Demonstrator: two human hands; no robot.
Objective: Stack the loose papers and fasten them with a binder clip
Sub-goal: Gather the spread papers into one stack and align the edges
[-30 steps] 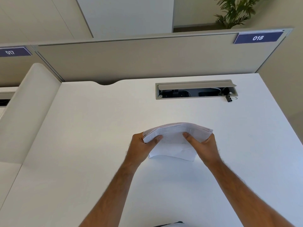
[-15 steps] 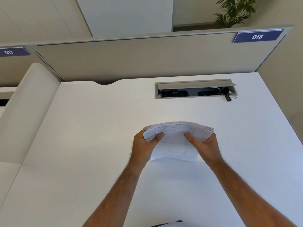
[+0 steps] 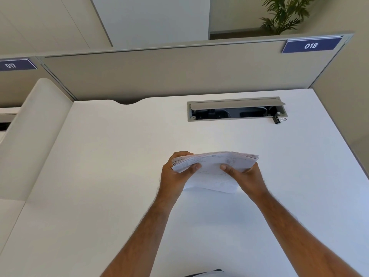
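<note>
1. White printed loose-paper stack (image 3: pixel 214 163): held upright on its lower edge on the white laminate tabletop (image 3: pixel 99 176), bowed at the top
2. Left hand (image 3: pixel 175 175): grip closed on the stack's left end, thumb on the near face
3. Right hand (image 3: pixel 244 175): grip closed on the right end, likewise
4. Small black binder clip with silver wire handles (image 3: pixel 277 120): on the tabletop, well apart from the stack, just beside the right corner of the grey metal cable tray (image 3: pixel 235 118)

A white desk (image 3: pixel 99 176) stands against beige partitions (image 3: pixel 169 76), a potted palm (image 3: pixel 287 15) behind.
</note>
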